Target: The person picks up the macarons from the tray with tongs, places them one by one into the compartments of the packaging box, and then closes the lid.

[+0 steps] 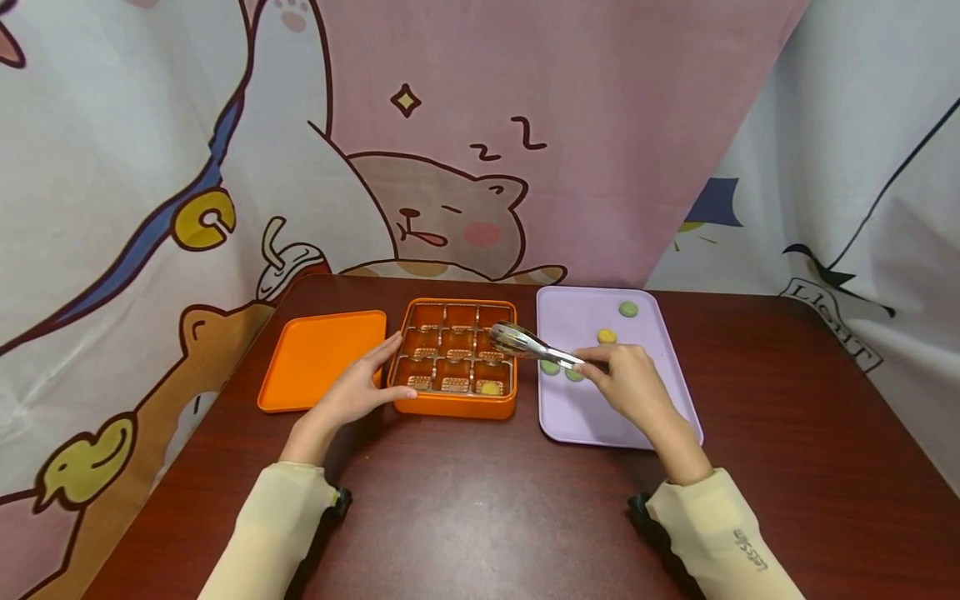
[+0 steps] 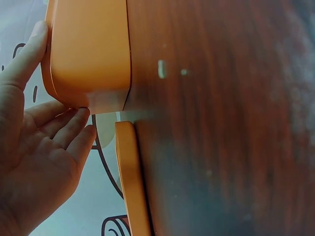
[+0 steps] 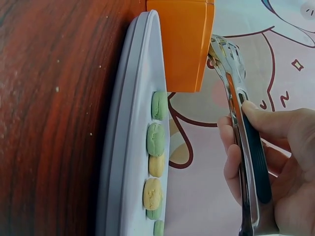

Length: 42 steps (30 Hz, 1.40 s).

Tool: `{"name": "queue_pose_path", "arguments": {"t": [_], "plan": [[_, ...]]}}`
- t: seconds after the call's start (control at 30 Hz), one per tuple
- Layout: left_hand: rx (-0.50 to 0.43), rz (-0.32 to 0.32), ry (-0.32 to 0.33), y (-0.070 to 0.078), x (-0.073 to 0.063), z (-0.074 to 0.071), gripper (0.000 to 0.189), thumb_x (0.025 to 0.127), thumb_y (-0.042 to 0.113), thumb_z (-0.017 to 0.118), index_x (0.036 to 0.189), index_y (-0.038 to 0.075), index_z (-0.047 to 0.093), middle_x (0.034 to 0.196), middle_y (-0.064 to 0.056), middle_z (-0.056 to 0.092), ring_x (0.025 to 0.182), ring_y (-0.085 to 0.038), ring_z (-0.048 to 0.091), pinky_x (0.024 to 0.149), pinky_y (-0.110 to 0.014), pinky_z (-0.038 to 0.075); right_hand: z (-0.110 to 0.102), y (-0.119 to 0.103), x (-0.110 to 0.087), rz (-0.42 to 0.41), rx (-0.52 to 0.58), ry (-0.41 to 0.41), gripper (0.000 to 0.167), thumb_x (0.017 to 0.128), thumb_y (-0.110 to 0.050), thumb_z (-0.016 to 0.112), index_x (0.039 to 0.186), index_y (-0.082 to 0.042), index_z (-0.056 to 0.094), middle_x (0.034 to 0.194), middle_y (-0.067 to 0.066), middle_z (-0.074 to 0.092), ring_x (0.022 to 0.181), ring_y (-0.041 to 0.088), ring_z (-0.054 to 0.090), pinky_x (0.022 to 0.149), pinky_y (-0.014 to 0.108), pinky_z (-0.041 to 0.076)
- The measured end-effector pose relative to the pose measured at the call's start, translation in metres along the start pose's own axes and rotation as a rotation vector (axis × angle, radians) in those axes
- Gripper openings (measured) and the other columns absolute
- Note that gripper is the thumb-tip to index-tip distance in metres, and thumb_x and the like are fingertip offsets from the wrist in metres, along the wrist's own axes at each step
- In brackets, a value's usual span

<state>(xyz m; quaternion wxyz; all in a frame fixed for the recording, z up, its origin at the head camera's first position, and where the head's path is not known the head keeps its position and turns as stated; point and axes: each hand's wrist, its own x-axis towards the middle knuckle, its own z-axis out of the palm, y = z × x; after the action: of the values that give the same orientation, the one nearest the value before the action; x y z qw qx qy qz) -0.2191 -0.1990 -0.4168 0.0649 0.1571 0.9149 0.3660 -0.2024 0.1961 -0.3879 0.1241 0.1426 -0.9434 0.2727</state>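
My right hand [image 1: 633,383] grips metal tongs [image 1: 534,344], whose heads hover over the right side of an orange box [image 1: 453,406]. Between the tong heads a yellowish edge, like that of a macaron [image 3: 212,51], shows in the right wrist view. The box has a clear divided insert; a yellow macaron [image 1: 490,388] lies in its front right compartment. My left hand [image 1: 358,390] steadies the box's front left corner, fingers along the left side and thumb at the front rim. Green macarons [image 3: 156,139] and yellow macarons [image 3: 152,193] lie on a lavender tray [image 1: 600,421].
An orange lid [image 1: 318,354] lies flat left of the box, close beside it. The tray stands just to the box's right. All rest on a dark wooden table [image 1: 465,500], with a cartoon-printed cloth [image 1: 600,125] hanging behind.
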Motion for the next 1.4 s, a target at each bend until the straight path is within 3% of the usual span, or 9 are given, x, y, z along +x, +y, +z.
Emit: {"name": "queue_pose_path", "arguments": {"t": [0.3,0.5,0.73,0.87,1.03,1.4], "plan": [[-0.007,0.01,0.005,-0.001,0.001,0.0,0.096,0.085,0.036,0.079,0.159,0.009,0.024,0.167,-0.012,0.02,0.152,-0.038,0.021,0.12,-0.061,0.024,-0.002,-0.001,-0.002,-0.011,0.01,-0.004,0.02,0.086,-0.014,0.077,0.106,-0.011,0.08,0.081,0.003,0.076,0.066,0.014,0.053,0.059,0.03,0.041],[0.006,0.008,0.004,-0.001,0.0,0.0,0.097,0.085,0.04,0.079,0.159,0.01,0.024,0.167,-0.012,0.02,0.152,-0.038,0.022,0.119,-0.061,0.025,-0.004,0.003,-0.003,-0.013,0.012,-0.016,0.025,0.089,-0.019,0.076,0.111,-0.007,0.077,0.093,0.008,0.078,0.077,0.017,0.063,0.068,0.036,0.049],[0.006,-0.01,0.003,0.0,0.0,0.0,0.097,0.085,0.04,0.078,0.16,0.01,0.024,0.168,-0.01,0.02,0.152,-0.038,0.022,0.12,-0.061,0.024,-0.012,0.011,-0.007,0.03,0.029,-0.022,0.032,0.092,-0.022,0.072,0.118,-0.003,0.072,0.104,0.016,0.075,0.08,0.022,0.061,0.071,0.037,0.047],[0.001,-0.01,0.005,0.0,0.0,0.001,0.096,0.085,0.037,0.078,0.159,0.008,0.024,0.168,-0.011,0.019,0.153,-0.038,0.021,0.12,-0.061,0.023,-0.017,0.017,-0.011,0.057,0.06,-0.028,0.033,0.095,-0.023,0.068,0.12,0.0,0.068,0.099,0.014,0.075,0.08,0.019,0.063,0.071,0.033,0.048],[-0.002,-0.007,0.006,0.0,0.0,0.001,0.096,0.085,0.037,0.078,0.159,0.007,0.024,0.167,-0.011,0.02,0.153,-0.038,0.02,0.12,-0.061,0.023,-0.024,0.026,-0.015,0.093,0.1,-0.03,0.037,0.098,-0.027,0.064,0.123,0.0,0.064,0.085,0.009,0.071,0.068,0.009,0.059,0.06,0.023,0.044],[-0.004,-0.003,0.007,-0.001,0.0,0.001,0.096,0.085,0.037,0.078,0.159,0.007,0.024,0.167,-0.01,0.02,0.153,-0.038,0.021,0.12,-0.06,0.023,-0.042,0.051,-0.033,0.143,0.048,0.011,0.033,0.095,-0.031,0.067,0.113,-0.003,0.068,0.077,0.006,0.068,0.062,0.003,0.051,0.055,0.023,0.04]]}}
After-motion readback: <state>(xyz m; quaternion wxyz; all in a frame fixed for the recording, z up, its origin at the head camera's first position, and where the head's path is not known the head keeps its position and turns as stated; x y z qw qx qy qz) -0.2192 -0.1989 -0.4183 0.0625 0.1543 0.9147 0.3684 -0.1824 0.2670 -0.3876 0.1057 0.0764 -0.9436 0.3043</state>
